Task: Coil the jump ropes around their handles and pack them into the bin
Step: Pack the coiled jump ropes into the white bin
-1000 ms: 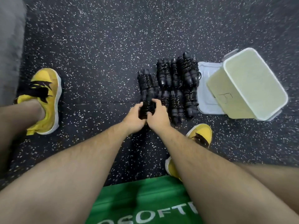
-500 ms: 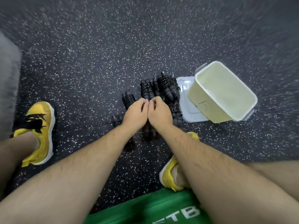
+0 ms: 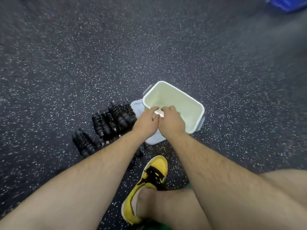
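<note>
The pale open bin (image 3: 191, 107) stands on the floor, and the part of its inside that I can see holds nothing. My left hand (image 3: 147, 121) and my right hand (image 3: 172, 121) sit side by side on its near left rim, fingers curled over the edge. No rope shows in either hand. Several black jump ropes (image 3: 116, 118), each coiled round its handles, lie in a cluster left of the bin. One more coiled rope (image 3: 83, 143) lies apart, nearer to me on the left. My forearms hide a few others.
The bin's white lid (image 3: 137, 105) lies flat on the floor under its left side. My yellow shoe (image 3: 149, 180) is planted just in front of the lid. A blue object (image 3: 289, 4) shows at the far right corner. All around is dark speckled rubber floor.
Both hands have left the coiled ropes and moved right to the bin's rim. The bin, earlier tipped toward me, now sits more upright. My view has swung right.
</note>
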Demonstrator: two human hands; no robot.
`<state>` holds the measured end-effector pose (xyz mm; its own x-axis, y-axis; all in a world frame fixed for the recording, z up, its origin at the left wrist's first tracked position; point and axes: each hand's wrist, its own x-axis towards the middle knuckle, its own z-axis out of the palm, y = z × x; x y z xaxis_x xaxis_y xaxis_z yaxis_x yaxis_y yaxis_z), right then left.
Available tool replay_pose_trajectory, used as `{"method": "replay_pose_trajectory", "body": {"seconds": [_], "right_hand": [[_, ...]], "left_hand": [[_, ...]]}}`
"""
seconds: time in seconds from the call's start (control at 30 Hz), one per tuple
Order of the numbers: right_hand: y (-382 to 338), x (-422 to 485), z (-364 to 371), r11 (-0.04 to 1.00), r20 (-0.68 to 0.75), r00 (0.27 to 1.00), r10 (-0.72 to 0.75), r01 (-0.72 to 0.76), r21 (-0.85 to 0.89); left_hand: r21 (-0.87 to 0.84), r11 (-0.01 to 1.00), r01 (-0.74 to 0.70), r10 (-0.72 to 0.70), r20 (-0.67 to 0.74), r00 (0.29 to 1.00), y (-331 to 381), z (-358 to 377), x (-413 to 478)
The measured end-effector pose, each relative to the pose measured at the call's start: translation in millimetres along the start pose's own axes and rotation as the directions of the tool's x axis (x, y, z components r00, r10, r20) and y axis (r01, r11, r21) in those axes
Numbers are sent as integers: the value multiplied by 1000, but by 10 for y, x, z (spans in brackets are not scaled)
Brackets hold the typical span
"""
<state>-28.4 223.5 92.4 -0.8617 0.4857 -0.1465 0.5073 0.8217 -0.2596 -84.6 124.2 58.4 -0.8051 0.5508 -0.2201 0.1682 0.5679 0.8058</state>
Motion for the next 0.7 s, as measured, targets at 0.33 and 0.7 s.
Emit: {"method": "replay_pose_trajectory", "body": {"seconds": [0.33, 0.7], "right_hand": [[498, 220, 182, 940, 161, 985, 63, -4, -342], [-129, 52, -35, 884, -36, 916, -400, 375, -279]], "left_hand": [[199, 978, 58, -70, 54, 996, 19, 472, 378], [-54, 990, 134, -144, -310, 940, 28, -250, 120]]}}
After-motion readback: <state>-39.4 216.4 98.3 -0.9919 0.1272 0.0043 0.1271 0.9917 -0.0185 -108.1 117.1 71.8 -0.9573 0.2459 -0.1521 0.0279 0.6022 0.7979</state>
